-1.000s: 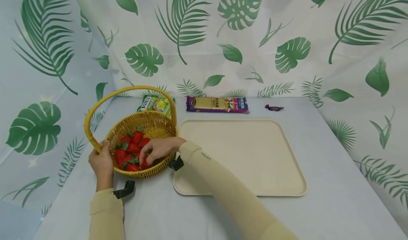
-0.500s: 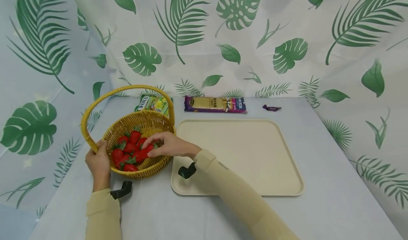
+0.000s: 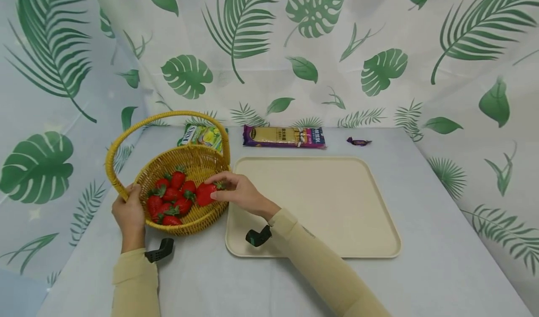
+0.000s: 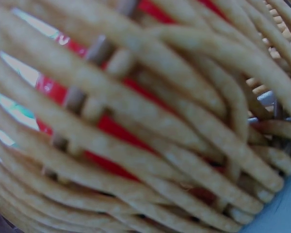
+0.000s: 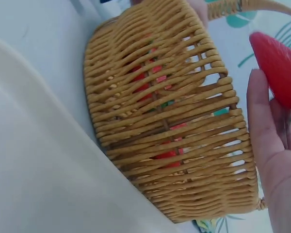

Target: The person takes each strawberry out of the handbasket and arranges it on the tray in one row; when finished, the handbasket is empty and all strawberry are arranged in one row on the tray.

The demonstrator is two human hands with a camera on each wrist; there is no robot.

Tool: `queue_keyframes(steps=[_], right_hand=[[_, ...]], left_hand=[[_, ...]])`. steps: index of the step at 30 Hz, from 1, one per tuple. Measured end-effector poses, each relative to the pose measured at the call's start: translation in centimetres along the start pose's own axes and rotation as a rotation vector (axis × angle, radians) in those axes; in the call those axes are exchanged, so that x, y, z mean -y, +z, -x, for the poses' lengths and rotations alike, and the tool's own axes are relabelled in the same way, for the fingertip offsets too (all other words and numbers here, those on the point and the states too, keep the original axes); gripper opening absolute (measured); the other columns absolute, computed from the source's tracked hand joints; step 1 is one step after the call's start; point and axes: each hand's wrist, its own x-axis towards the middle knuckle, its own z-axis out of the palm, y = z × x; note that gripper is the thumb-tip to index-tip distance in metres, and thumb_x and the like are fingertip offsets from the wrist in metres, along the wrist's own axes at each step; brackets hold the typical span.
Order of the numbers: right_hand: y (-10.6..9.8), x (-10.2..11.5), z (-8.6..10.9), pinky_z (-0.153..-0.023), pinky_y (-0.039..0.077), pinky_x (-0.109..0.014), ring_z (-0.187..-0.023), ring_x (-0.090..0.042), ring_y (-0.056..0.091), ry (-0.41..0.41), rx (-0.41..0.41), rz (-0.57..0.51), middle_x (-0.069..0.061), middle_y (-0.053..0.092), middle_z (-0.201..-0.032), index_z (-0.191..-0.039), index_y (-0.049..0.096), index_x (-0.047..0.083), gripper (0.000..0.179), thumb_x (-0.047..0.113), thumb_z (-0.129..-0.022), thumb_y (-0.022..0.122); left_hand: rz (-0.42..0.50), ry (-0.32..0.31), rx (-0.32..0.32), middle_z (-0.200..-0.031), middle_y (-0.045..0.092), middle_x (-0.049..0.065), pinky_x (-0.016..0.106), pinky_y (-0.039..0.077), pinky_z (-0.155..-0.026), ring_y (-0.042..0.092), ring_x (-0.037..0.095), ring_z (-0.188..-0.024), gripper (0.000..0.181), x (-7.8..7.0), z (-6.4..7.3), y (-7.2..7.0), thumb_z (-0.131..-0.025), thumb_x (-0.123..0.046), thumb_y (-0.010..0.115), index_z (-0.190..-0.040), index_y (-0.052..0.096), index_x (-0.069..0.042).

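Observation:
A yellow wicker basket (image 3: pixel 198 221) with a tall arched handle holds several red strawberries (image 3: pixel 171 194) with green leaves. My left hand (image 3: pixel 129 214) grips the basket at its left side, where the handle meets the rim. In the left wrist view the basket's weave (image 4: pixel 150 107) fills the picture, with red showing through the gaps. My right hand (image 3: pixel 242 193) pinches one strawberry (image 3: pixel 205 194) between thumb and fingers over the basket's right rim. The right wrist view shows that strawberry (image 5: pixel 280 70) above the rim, beside the fingers (image 5: pixel 262 114).
A beige rectangular tray (image 3: pixel 311 205) lies right of the basket, under the right wrist. Behind stand a green FOX'S packet (image 3: pixel 206 137), a purple pasta packet (image 3: pixel 284 137) and a small purple wrapped candy (image 3: pixel 359 141). A leaf-print cloth (image 3: pixel 261 50) hangs at the back.
My right hand has risen from among the strawberries with one pinched in it and moved right toward the basket's rim. The left hand keeps its grip on the basket.

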Motion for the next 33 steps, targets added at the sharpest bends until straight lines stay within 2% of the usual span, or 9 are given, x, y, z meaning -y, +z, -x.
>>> queue_keyframes(steps=[5,8,13,16,20,25,29,33], right_hand=[[-1.0,-0.3,0.9,-0.082,0.052,-0.028,-0.098,-0.016,0.059,-0.015,-0.053,-0.12,-0.019,0.055,-0.132,-0.128,0.057,-0.001,0.035,0.006,-0.093,0.06],[-2.1,-1.0,1.4,-0.081,0.053,-0.028,-0.1,-0.016,0.057,0.002,-0.104,-0.159,-0.024,0.05,-0.133,-0.133,0.053,0.0,0.04,0.004,-0.094,0.058],[-3.8,-2.5,2.2,-0.078,0.055,-0.032,-0.095,-0.015,0.061,0.051,-0.217,-0.188,-0.015,0.057,-0.117,-0.141,0.047,0.007,0.049,0.005,-0.093,0.058],[-4.5,-3.6,2.5,-0.076,0.055,-0.033,-0.091,-0.014,0.063,0.083,-0.265,-0.184,-0.013,0.059,-0.11,-0.144,0.043,0.006,0.052,0.004,-0.094,0.058],[-5.1,-4.9,2.8,-0.072,0.056,-0.032,-0.086,-0.015,0.065,0.115,-0.307,-0.103,-0.019,0.059,-0.115,-0.145,0.042,0.005,0.054,0.004,-0.094,0.06],[-5.1,-5.7,2.9,-0.07,0.055,-0.032,-0.085,-0.018,0.067,0.117,-0.384,0.042,-0.019,0.059,-0.123,-0.138,0.054,0.005,0.046,0.007,-0.093,0.065],[-4.9,-5.9,3.0,-0.066,0.053,-0.029,-0.083,-0.018,0.068,0.143,-0.47,0.147,-0.011,0.068,-0.112,-0.121,0.067,0.005,0.031,0.013,-0.091,0.069],[-4.8,-6.0,3.0,-0.061,0.048,-0.026,-0.081,-0.016,0.069,0.183,-0.5,0.226,-0.007,0.073,-0.1,-0.11,0.073,0.011,0.022,0.016,-0.089,0.072]], left_hand=[[0.005,0.0,-0.008,-0.108,0.059,-0.002,0.028,0.036,-0.097,0.05,0.014,-0.105,0.044,-0.1,0.0,0.1,-0.095,-0.037,0.058,-0.121,0.063,-0.001],[0.009,-0.001,-0.005,-0.106,0.058,-0.004,0.027,0.036,-0.096,0.05,0.013,-0.104,0.046,0.0,-0.1,0.1,-0.095,-0.037,0.057,-0.122,0.062,0.0],[0.014,0.0,0.002,-0.103,0.058,-0.006,0.028,0.036,-0.096,0.05,0.012,-0.103,0.046,0.0,-0.1,0.1,-0.095,-0.037,0.057,-0.122,0.062,0.0],[0.008,0.002,0.002,-0.102,0.057,-0.007,0.029,0.036,-0.096,0.049,0.011,-0.102,0.042,0.0,-0.2,0.1,-0.096,-0.037,0.057,-0.119,0.063,-0.002],[-0.004,0.004,0.002,-0.101,0.057,-0.008,0.03,0.036,-0.096,0.049,0.01,-0.1,0.037,0.1,-0.1,0.0,-0.096,-0.038,0.056,-0.113,0.065,-0.007],[-0.001,0.003,0.001,-0.099,0.057,-0.008,0.028,0.036,-0.093,0.049,0.008,-0.097,0.034,0.1,-0.2,-0.1,-0.095,-0.038,0.057,-0.11,0.065,-0.009],[0.0,-0.001,0.007,-0.101,0.058,-0.007,0.029,0.036,-0.096,0.05,0.011,-0.101,0.04,0.0,-0.2,0.0,-0.096,-0.038,0.056,-0.116,0.064,-0.005],[-0.001,-0.008,0.008,-0.102,0.058,-0.006,0.029,0.036,-0.096,0.05,0.011,-0.102,0.042,0.0,-0.2,0.0,-0.096,-0.038,0.056,-0.118,0.064,-0.004]])
